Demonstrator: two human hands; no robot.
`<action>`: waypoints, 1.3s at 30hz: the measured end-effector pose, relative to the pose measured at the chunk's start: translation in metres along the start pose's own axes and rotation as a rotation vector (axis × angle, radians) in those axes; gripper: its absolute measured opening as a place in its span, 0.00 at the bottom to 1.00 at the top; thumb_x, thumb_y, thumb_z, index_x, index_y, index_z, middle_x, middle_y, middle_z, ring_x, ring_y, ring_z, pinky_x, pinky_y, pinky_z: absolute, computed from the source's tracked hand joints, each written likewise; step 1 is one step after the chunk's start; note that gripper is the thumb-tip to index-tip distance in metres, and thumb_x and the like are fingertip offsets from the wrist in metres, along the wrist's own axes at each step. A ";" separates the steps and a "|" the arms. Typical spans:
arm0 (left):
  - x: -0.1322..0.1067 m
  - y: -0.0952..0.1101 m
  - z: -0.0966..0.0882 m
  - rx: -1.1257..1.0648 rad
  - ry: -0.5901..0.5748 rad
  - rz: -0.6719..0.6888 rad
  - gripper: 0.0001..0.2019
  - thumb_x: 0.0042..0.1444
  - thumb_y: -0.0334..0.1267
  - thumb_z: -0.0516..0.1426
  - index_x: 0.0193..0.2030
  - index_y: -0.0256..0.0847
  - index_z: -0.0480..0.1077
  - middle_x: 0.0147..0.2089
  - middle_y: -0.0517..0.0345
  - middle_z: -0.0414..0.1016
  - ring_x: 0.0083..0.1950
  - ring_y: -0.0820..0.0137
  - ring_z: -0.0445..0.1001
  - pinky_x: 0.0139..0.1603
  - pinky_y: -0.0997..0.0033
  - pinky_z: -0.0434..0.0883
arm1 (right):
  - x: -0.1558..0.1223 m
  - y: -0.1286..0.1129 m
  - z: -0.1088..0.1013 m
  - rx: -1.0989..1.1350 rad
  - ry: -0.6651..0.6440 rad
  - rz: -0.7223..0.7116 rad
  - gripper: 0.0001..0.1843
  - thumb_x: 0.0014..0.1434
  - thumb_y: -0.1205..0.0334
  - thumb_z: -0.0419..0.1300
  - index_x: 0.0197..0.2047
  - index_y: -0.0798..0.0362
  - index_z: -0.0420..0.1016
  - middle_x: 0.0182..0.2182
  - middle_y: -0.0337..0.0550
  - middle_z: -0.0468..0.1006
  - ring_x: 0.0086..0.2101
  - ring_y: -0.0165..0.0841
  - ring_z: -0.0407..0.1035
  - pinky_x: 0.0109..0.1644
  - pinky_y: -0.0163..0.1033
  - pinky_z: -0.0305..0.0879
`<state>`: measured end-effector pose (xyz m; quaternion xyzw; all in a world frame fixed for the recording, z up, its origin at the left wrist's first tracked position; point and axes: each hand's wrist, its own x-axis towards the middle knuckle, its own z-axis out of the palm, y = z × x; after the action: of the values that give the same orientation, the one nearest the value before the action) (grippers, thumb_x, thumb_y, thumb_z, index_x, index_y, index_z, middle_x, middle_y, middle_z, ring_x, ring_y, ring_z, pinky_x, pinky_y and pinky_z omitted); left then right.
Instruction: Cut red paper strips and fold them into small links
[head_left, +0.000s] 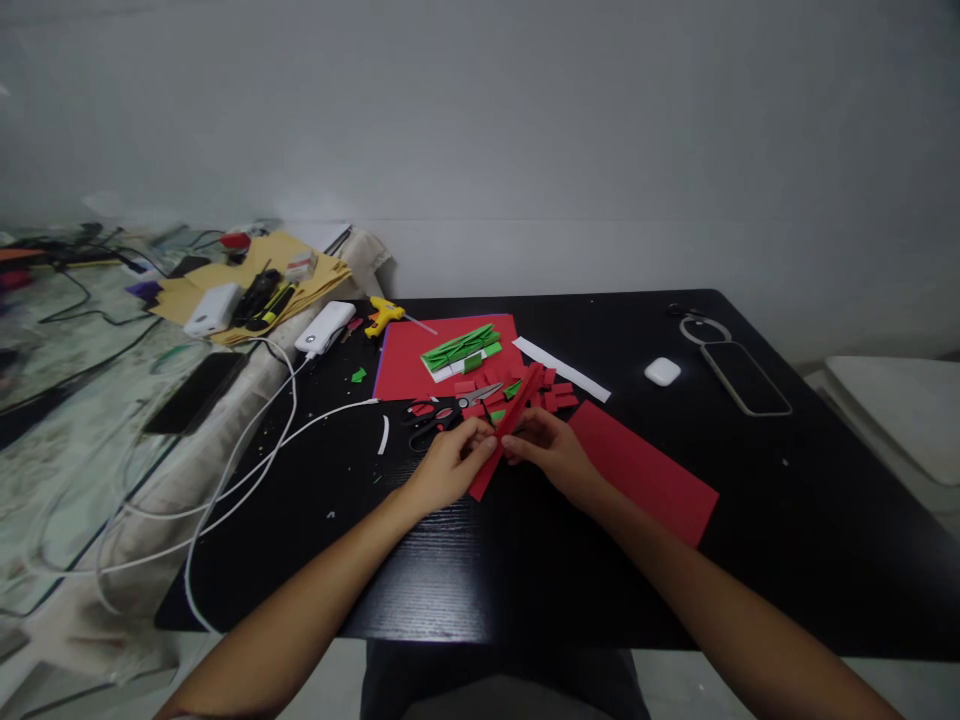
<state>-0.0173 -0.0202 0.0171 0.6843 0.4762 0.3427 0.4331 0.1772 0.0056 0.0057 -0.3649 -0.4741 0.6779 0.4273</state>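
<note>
Between my two hands a folded red paper strip [489,476] is held at a slant over the black table. My left hand [454,460] pinches its left side, and my right hand [551,448] grips its right side, thumbs close together. Just beyond lie several cut red paper pieces [561,396] and black-handled scissors [450,412], blades pointing right. Folded green paper strips [461,347] rest on a large red sheet [401,362] behind them. A red paper rectangle [645,470] lies partly beneath my right forearm.
A yellow glue gun [384,316] and a white power bank [325,330] with white cables [289,405] are at the left. A white paper strip [562,368] lies at the back. An earbud case [662,372] and a phone [745,379] sit on the right of the black table [435,590].
</note>
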 end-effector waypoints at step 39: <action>0.002 0.002 0.005 -0.448 -0.086 -0.175 0.19 0.54 0.48 0.66 0.37 0.39 0.64 0.25 0.69 0.63 0.21 0.79 0.66 0.23 0.78 0.68 | -0.006 -0.008 0.005 -0.083 0.037 0.041 0.17 0.46 0.56 0.75 0.39 0.51 0.81 0.38 0.42 0.84 0.39 0.39 0.77 0.49 0.47 0.72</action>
<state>-0.0115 -0.0200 0.0173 0.5414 0.4269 0.3716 0.6217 0.1763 -0.0002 0.0153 -0.4044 -0.4862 0.6595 0.4063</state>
